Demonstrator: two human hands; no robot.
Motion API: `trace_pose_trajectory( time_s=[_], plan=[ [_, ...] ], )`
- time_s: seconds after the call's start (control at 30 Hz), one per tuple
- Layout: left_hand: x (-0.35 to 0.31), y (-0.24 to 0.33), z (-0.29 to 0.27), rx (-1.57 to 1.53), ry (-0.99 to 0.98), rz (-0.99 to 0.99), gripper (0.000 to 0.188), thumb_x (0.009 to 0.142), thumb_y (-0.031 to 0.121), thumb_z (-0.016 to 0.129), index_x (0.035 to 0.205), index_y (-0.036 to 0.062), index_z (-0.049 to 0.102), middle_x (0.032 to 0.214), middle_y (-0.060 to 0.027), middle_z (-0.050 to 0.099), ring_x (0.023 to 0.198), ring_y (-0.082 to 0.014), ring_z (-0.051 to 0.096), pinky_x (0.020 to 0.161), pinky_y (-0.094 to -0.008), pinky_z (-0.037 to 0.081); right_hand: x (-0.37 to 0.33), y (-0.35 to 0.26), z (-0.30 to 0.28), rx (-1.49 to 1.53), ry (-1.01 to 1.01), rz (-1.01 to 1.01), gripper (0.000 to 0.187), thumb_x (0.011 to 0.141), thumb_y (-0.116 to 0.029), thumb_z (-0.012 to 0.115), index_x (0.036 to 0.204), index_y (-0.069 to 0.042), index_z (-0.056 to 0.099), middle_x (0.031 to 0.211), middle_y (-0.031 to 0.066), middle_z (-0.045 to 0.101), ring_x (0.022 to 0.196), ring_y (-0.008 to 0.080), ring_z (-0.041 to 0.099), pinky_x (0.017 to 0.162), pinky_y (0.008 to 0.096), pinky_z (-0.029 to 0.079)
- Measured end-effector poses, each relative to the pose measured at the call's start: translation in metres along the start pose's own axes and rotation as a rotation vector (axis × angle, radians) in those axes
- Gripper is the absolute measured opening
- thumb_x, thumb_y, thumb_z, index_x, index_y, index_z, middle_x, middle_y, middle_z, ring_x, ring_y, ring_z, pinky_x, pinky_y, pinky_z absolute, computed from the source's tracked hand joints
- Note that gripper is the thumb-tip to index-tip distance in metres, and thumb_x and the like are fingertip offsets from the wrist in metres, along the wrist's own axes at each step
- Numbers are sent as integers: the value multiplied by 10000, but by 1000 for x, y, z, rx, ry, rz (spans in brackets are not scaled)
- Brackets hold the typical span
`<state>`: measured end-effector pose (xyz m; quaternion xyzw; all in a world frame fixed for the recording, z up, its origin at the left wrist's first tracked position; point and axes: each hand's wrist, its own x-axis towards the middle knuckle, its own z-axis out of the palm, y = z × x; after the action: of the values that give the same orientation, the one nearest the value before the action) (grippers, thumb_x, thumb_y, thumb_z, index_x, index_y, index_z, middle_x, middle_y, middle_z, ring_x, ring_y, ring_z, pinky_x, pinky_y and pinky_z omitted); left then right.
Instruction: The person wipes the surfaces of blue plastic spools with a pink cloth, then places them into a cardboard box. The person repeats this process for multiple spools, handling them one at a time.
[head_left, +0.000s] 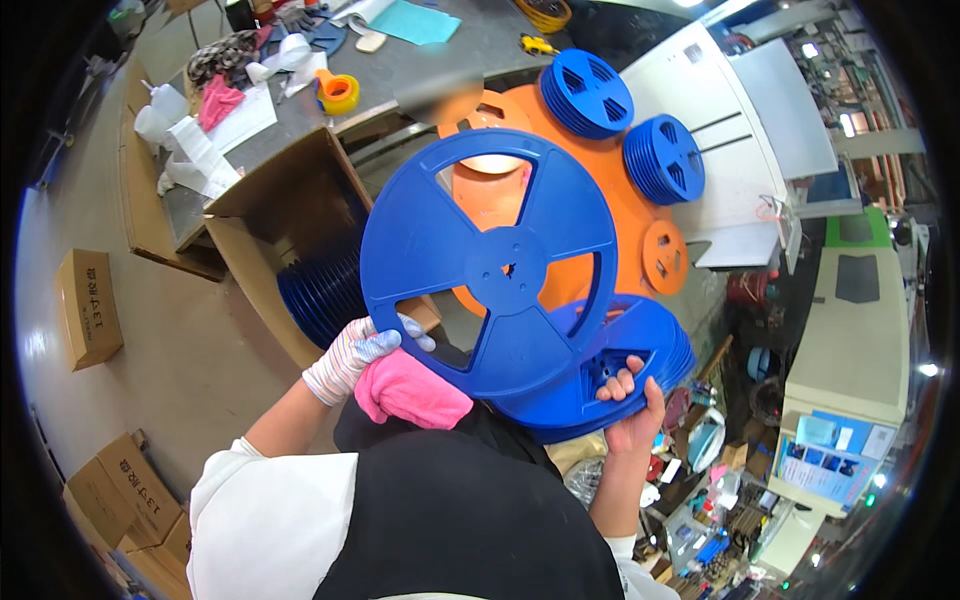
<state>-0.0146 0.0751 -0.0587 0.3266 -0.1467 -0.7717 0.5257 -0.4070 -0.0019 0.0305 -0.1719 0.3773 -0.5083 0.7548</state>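
A large blue plastic reel flange (425, 235) with three cut-out windows is held up in front of me. My left hand (352, 358), in a striped white glove, is closed round its lower left rim. A bunched pink cloth (410, 390) lies just below that hand, against the disc's lower edge; whether the hand holds it too, I cannot tell. My bare right hand (632, 405) grips the edge of a stack of blue reel flanges (560, 405), fingers in a window and thumb outside. The raised disc hides part of this stack.
At left, an open cardboard box (255, 225) holds a row of blue discs (325, 290). Two more blue stacks (587, 92) (664, 160) stand on an orange surface (625, 215). Yellow-orange tape (338, 93) lies on the grey workbench (385, 70). Closed cartons (90, 308) sit on the floor.
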Motion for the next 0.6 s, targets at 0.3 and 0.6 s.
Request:
trace_pose_trajectory(
  time_s=[0.3,0.6],
  plan=[
    [-22,-25,-27,-341,44,-30,357,893,240,732,1150,8,642,1100,-160,684,1077,-285,657,975,-439,526,-3,8,11,-137,126,-39,467,919,-243,611,1334,-50,517,954,78,639,889,220,633,756,405,554],
    [-37,-32,-38,-395,144,-2,401,875,272,750,1160,14,637,1126,-180,683,1064,-281,662,981,-412,522,-1,14,18,-199,295,-21,457,936,-328,599,1303,-62,540,1356,163,526,1193,342,569,806,426,574]
  ],
)
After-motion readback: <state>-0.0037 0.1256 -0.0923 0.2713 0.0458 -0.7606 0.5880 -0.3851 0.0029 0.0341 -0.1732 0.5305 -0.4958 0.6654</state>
